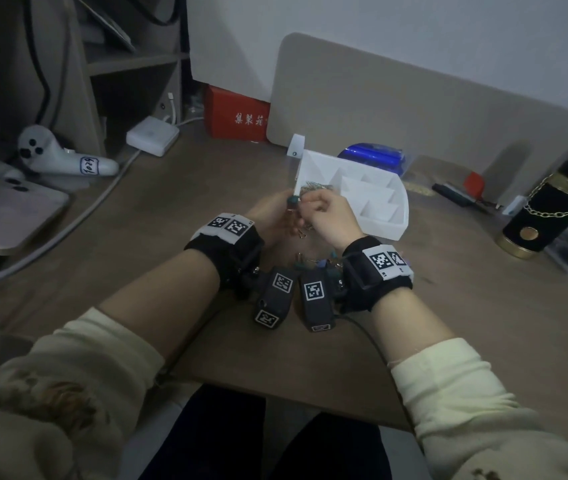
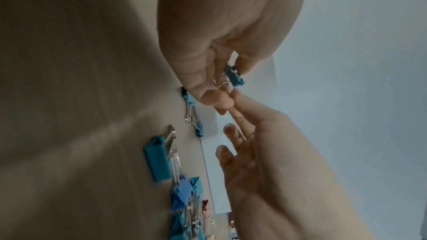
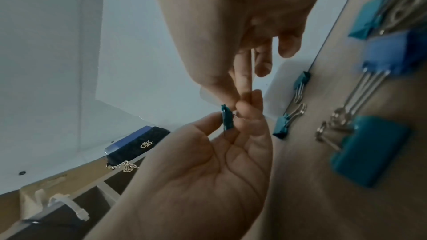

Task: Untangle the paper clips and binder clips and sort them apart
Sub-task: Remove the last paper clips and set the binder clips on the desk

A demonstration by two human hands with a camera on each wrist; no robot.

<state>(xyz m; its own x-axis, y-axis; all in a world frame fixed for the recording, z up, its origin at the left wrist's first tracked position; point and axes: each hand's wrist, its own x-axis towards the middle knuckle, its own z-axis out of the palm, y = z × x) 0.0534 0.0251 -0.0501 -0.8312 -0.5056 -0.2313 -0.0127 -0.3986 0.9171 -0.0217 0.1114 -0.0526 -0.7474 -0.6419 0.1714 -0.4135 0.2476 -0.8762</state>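
The person wears cream knitted sleeves [image 1: 102,368], pushed up the forearms, and dark trousers [image 1: 261,441]. Each wrist carries a black fabric strap [image 1: 237,251] topped by a white band printed with square black-and-white markers [image 1: 228,225]. A dark boxy camera module [image 1: 315,299] with its own marker hangs under each strap, trailing a thin black cable [image 1: 379,351].

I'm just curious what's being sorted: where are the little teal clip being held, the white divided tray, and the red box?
small teal binder clip [image 3: 227,118]: right wrist view, its body.
white divided tray [image 1: 384,225]: head view, near wall.
red box [image 1: 237,116]: head view, front face.
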